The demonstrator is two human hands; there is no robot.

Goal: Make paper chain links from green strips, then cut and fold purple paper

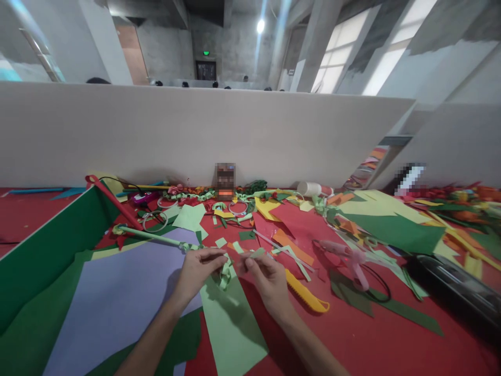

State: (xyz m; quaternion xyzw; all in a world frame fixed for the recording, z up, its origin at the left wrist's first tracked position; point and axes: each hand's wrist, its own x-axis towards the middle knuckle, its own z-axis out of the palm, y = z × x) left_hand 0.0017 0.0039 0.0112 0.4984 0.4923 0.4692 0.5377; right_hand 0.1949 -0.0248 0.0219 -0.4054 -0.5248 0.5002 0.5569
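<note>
My left hand (200, 270) is closed in a pinch at a light green paper strip (225, 275), which is curled and hangs below the fingertips. A pale green paper stem (152, 235) runs left from that hand, with a star-like end lying over the lavender sheet. Close beside it, my right hand (270, 279) pinches a small light green paper piece (258, 254) between thumb and fingers. Under both hands lies a long light green paper sheet (237, 324). A yellow utility knife (307, 292) rests just right of my right hand.
A pink glue gun (348, 256) lies to the right, near a black case-like object (462, 287). Lavender paper (113, 308) and a green board (55, 240) fill the left. Paper scraps (246, 236) and a white cup (309, 188) lie before a white partition (195, 130).
</note>
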